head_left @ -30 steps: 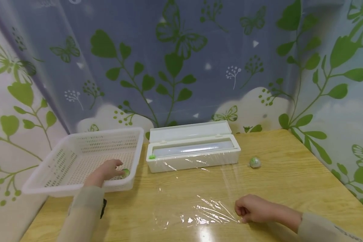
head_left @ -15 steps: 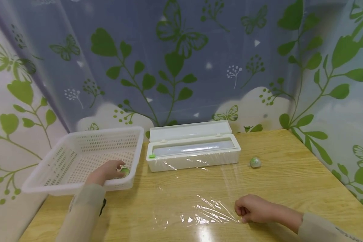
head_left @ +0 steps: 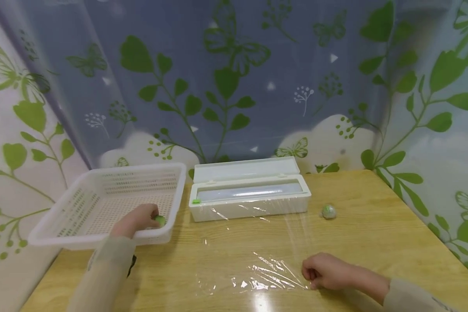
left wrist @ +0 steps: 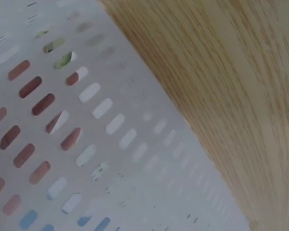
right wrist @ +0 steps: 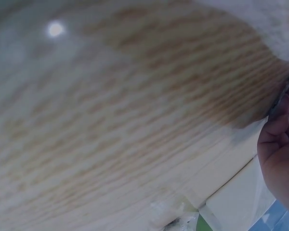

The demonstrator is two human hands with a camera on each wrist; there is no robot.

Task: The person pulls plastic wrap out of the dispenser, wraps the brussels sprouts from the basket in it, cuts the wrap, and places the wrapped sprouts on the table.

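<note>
In the head view my left hand (head_left: 139,219) reaches into a white plastic basket (head_left: 175,197) at the left. Its fingers curl round a small green, rounded piece (head_left: 161,220), mostly hidden, kind unclear. Through the basket wall's slots (left wrist: 115,123), the left wrist view shows bits of the hand and of green. My right hand (head_left: 327,271) pinches the near right corner of a sheet of cling film (head_left: 265,273), drawn from a white dispenser box (head_left: 253,210). In the right wrist view that hand (right wrist: 282,149) appears at the right edge.
Right of the dispenser lies a small film-wrapped ball (head_left: 329,212) with green inside. The dispenser's lid (head_left: 245,169) stands raised, and a green slider (head_left: 196,201) sits at its left end. Patterned curtains (head_left: 234,86) hang behind the wooden table (head_left: 374,225).
The fingers of my left hand have closed round the green piece inside the basket. My right hand stays at the film corner, and the view has shifted slightly.
</note>
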